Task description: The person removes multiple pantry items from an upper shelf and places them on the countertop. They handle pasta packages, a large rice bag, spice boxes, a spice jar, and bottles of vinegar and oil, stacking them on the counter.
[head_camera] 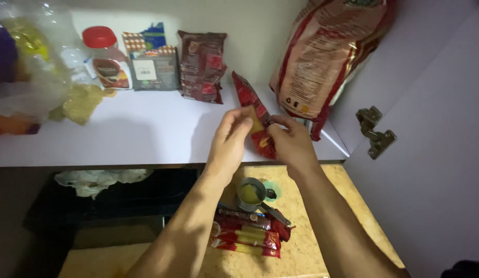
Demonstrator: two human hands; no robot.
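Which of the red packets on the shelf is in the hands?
The small red packet, held between both hands; the dark red packet and big sack stand untouched behind.

Glossy red foil pouch (255,121), smooth matt white shelf (141,134), speckled stone counter (311,242), metal hinge (376,131).

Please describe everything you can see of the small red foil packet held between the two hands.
The small red foil packet is a narrow, glossy pouch with yellow markings near its lower end. It stands tilted over the white shelf, top corner leaning left. The left hand pinches its middle from the left; the right hand holds its right edge. Whether it is open cannot be told.
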